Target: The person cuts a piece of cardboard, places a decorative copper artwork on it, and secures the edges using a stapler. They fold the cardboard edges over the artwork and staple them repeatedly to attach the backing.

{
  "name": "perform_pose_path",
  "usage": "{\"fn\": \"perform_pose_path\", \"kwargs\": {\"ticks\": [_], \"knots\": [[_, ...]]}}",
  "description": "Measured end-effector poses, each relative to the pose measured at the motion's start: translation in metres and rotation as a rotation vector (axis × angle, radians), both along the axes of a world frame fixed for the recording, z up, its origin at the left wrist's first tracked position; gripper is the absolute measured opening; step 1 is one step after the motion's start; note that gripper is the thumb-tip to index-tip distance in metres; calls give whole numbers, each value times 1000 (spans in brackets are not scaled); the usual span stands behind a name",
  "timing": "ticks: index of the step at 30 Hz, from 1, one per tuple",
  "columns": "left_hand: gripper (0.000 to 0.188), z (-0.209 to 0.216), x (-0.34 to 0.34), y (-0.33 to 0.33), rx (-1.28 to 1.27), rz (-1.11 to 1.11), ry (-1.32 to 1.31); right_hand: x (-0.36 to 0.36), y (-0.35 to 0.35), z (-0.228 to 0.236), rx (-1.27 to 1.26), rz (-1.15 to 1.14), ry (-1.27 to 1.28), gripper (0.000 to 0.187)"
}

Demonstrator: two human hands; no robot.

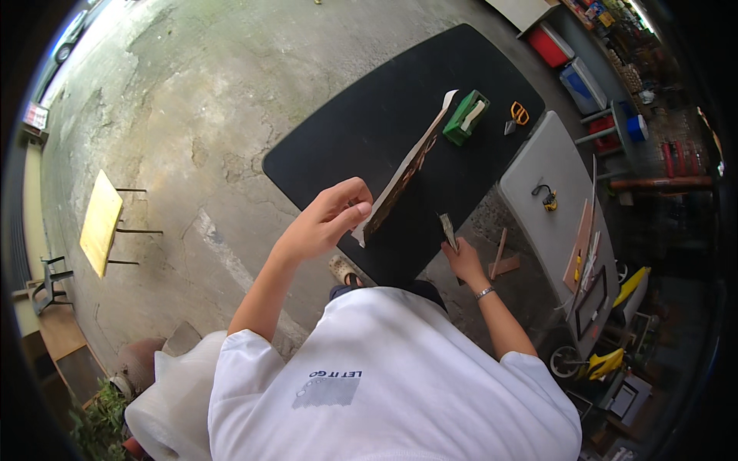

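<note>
My left hand (330,219) is closed in a pinch at the near end of a long narrow strip (407,169), white along one side and dark brown, patterned along the other. The strip runs diagonally over a black table (338,131), its far white tip curling. Low by the table's right edge, my right hand (465,261) is wrapped round a slim grey metallic hand tool (448,229), whose exact kind I cannot make out. Beyond the strip's far end stands a green tape dispenser (466,119). Orange-handled scissors (519,114) lie farther right.
A pale grey table (542,157) adjoins on the right, bearing a yellow-black tape measure (550,201), thin strips and a dark frame (591,300). Wood pieces (504,266) lie below it. A yellow-topped table (101,223) is at left, and a bubble-wrap roll (173,399) at lower left.
</note>
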State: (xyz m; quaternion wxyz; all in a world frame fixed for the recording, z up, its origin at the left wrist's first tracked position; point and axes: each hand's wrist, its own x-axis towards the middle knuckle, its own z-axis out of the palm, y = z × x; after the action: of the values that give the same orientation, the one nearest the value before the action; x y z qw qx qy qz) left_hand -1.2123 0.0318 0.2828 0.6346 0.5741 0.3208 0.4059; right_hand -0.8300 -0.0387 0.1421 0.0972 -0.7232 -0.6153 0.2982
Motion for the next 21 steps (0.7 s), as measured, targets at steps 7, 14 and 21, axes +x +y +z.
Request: {"fn": "perform_pose_path", "kwargs": {"ticks": [7, 14, 21], "knots": [[37, 45, 20, 38, 110, 29, 580, 1, 30, -44, -71, 54, -11, 37], [32, 61, 52, 44, 274, 23, 864, 17, 66, -70, -40, 272, -82, 33], [23, 50, 72, 14, 142, 350, 770, 54, 98, -107, 67, 439, -36, 29]]}}
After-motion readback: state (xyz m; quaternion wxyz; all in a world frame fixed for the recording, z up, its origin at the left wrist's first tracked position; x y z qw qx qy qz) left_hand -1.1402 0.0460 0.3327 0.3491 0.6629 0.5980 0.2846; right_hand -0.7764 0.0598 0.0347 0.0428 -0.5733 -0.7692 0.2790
